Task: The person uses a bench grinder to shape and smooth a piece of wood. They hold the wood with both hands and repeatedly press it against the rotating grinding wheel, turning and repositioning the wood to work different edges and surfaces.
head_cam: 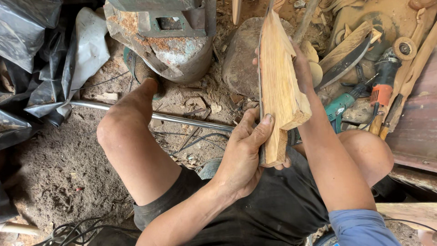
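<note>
A long, rough-cut block of pale wood (278, 86) stands tilted up in front of me, over my lap. My left hand (243, 152) grips its lower end, thumb pressed on the near face. My right hand (301, 68) holds the block higher up from the right side, its fingers wrapped behind the wood and mostly hidden. A thin dark edge runs along the block's left side. I sit low with bare knees spread over a dirt floor.
A round stone (241, 54) lies behind the block, a rusty metal base (173, 45) to its left. A metal pipe (150, 115) crosses the ground. Power tools (364, 98), a curved blade (346, 64) and wood pieces crowd the right. Black plastic sheeting (32, 68) lies left.
</note>
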